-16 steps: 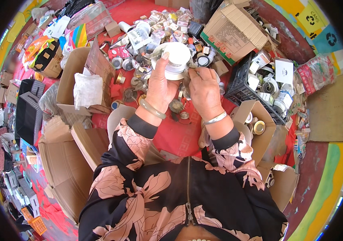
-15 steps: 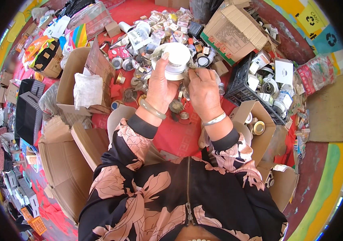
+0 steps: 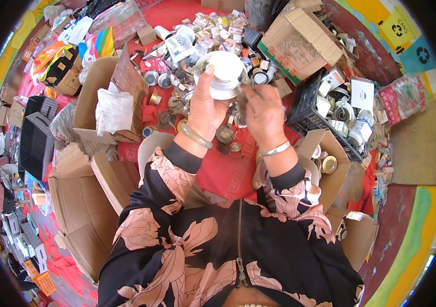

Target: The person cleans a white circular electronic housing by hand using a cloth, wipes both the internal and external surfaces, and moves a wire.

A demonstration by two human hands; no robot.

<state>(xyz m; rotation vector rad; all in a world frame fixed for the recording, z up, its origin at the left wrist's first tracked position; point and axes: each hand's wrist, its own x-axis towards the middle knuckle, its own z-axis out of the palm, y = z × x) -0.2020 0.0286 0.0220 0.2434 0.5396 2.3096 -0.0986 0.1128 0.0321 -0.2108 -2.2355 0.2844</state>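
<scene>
My left hand (image 3: 207,110) grips a round white light fixture (image 3: 226,66), with the thumb pressed over its pale disc face and the fingers underneath. A wider white rim shows below the disc. Close to the fixture's right edge is my right hand (image 3: 263,113), curled with its fingers bunched and partly smeared by motion. Something small and greyish shows at those fingertips, too blurred to name. Under both hands lie loose lamp parts, among them a dusty round piece (image 3: 224,134) on the red floor covering (image 3: 223,174).
A heap of small boxes and lamp parts (image 3: 218,33) spreads beyond my hands. To the right stand a black plastic crate (image 3: 305,115) of fixtures and an open carton (image 3: 325,146). Cardboard boxes (image 3: 82,204) and a box with a white cloth (image 3: 114,111) are on the left.
My right hand has shifted slightly right at the fixture's edge, and its fingers are now blurred. My left hand keeps its hold on the fixture.
</scene>
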